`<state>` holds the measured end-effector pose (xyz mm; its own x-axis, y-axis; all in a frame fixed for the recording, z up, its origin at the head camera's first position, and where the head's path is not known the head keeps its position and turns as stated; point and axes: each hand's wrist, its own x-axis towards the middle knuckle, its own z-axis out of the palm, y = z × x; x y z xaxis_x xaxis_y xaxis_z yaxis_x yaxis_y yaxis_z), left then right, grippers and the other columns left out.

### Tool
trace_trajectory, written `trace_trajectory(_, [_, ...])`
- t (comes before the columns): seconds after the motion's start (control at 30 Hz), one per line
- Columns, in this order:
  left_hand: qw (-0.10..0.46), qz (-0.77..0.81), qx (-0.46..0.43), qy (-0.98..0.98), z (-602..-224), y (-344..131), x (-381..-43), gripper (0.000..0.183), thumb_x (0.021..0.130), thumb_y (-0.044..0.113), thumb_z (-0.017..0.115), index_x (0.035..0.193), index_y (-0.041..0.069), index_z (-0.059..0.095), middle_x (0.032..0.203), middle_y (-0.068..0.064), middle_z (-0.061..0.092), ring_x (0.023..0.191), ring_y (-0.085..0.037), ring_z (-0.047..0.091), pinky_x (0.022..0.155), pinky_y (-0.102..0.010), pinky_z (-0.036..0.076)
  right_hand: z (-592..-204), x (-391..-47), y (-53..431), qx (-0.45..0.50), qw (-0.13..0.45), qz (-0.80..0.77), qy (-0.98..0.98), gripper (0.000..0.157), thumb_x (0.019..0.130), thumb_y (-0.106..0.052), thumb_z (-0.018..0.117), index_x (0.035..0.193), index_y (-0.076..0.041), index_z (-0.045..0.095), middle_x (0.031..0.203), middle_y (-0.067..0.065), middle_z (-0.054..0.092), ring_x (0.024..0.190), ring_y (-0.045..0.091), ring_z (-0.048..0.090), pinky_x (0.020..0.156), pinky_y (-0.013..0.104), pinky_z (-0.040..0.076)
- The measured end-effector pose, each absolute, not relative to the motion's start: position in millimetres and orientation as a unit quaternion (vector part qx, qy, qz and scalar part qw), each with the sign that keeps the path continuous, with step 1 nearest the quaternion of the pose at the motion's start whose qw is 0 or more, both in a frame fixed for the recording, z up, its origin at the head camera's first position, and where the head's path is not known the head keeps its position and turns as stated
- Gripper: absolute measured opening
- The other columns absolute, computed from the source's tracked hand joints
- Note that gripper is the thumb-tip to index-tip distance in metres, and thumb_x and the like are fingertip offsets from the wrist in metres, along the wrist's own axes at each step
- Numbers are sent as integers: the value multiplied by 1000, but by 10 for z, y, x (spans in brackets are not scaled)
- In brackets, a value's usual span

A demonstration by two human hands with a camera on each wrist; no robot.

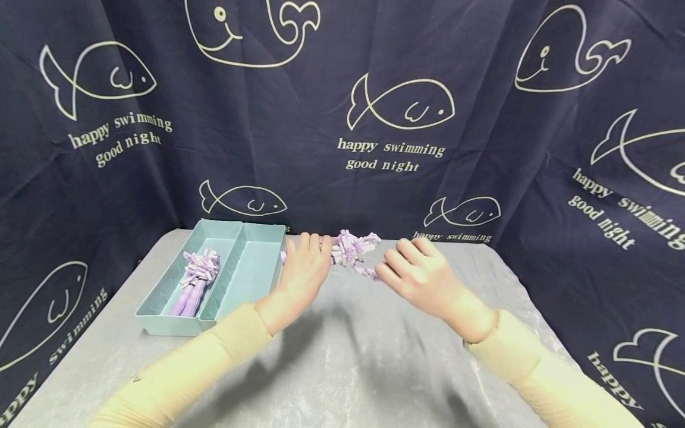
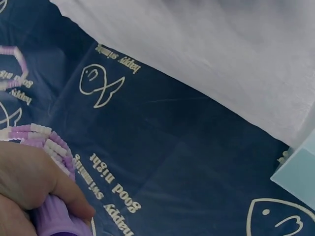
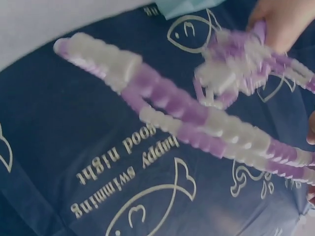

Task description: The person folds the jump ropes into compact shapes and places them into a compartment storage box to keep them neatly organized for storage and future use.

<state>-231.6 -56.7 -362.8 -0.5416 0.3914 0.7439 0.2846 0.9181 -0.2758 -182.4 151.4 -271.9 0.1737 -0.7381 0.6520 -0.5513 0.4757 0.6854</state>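
A beaded jump rope (image 1: 350,246) in purple and white is held up over the far part of the table. My left hand (image 1: 304,261) grips its purple handles (image 2: 61,216) and the gathered beads beside them. To the right, my right hand (image 1: 417,273), fingers curled, holds a doubled stretch of beaded rope (image 3: 172,103), which runs across the right wrist view to the fingers at that view's right edge. A second jump rope (image 1: 200,270), bundled with its purple handles side by side, lies in the left compartment of a blue-green box.
The blue-green divided box (image 1: 214,224) stands on the left of the grey-covered table (image 1: 342,368), close to my left forearm. A dark blue curtain (image 1: 310,119) with fish and whale outlines hangs behind the table and along both sides.
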Motion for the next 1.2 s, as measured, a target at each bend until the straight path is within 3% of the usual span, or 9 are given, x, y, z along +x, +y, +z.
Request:
trace_trajectory(0.07, [435, 74, -206, -873, -3640, -553, -2284, 16, 85, 0, 40, 96, 5, 51, 80, -11, 50, 77, -27, 47, 61, -38, 34, -2642, -1826, 1506, 504, 579, -78, -637, 26, 85, 10, 44, 63, -4, 42, 64, 6, 41, 57, 23, 36, 53, 33, 32])
trace_trajectory(0.3, [467, 73, -250, -845, -3681, -476, -2180, 29, 89, 1, 23, 88, 7, 52, 74, -9, 49, 70, -25, 45, 57, -36, 32, -2489, -1809, 1468, 503, 582, -77, -635, 25, 77, 15, 44, 63, -5, 42, 64, 6, 42, 56, 24, 36, 53, 33, 31])
trace_trajectory(0.47, [484, 85, -282, -824, -3680, -414, -2113, 30, 92, 3, 23, 90, 8, 52, 76, -7, 51, 71, -24, 46, 57, -35, 32, -2445, -1829, 1449, 493, 585, -75, -639, 25, 72, 17, 46, 62, -5, 41, 62, 6, 39, 57, 25, 37, 53, 34, 31])
trace_trajectory(0.77, [488, 124, -349, -790, -3660, -364, -2017, 27, 91, 5, 27, 89, 11, 53, 73, -2, 48, 68, -19, 43, 57, -30, 30, -2452, -1883, 1457, 493, 569, -77, -654, 24, 76, 14, 46, 62, -5, 43, 61, 7, 38, 57, 25, 37, 54, 34, 32])
trace_trajectory(1.03, [486, 137, -418, -755, -3635, -400, -2025, 32, 95, 6, 23, 93, 13, 54, 77, 0, 50, 70, -18, 44, 61, -31, 31, -2538, -2059, 1532, 488, 545, -83, -677, 27, 83, 11, 38, 65, -6, 47, 62, 7, 39, 58, 25, 36, 56, 35, 34])
trace_trajectory(1.2, [479, 132, -441, -747, -3616, -428, -2022, 14, 92, 8, 40, 94, 13, 53, 80, -1, 52, 73, -19, 46, 65, -33, 34, -2617, -2193, 1630, 481, 526, -92, -695, 28, 85, 10, 36, 65, -7, 47, 63, 6, 40, 60, 26, 40, 58, 35, 36])
